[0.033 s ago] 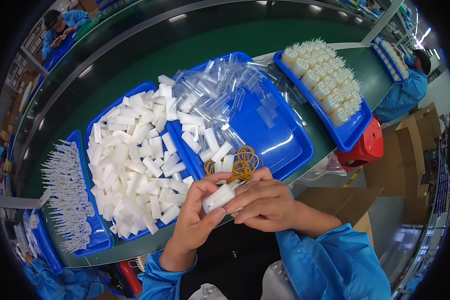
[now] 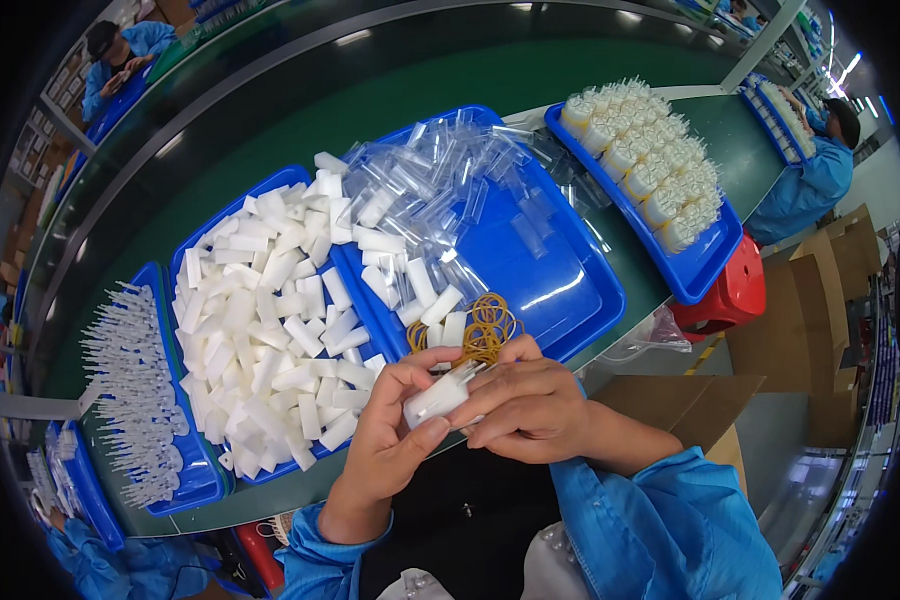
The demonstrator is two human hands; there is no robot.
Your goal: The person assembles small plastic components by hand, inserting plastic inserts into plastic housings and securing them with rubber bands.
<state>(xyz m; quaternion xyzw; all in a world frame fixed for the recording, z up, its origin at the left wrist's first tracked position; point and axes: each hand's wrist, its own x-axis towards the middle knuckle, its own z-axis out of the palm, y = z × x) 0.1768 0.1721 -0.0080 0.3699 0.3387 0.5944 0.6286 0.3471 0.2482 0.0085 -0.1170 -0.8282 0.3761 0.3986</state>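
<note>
White block (image 2: 436,399) is being gripped by both the left hand (image 2: 388,450) and right hand (image 2: 530,405), beside rubber bands (image 2: 482,330).

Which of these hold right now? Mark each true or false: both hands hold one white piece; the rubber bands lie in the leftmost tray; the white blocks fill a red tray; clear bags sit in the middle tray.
1. Both hands, left hand and right hand, hold the white piece: true.
2. Rubber bands lie in the leftmost tray: false, they lie in the middle tray.
3. White blocks fill a red tray: false, it is blue.
4. Clear bags sit in the middle tray: true.
</note>
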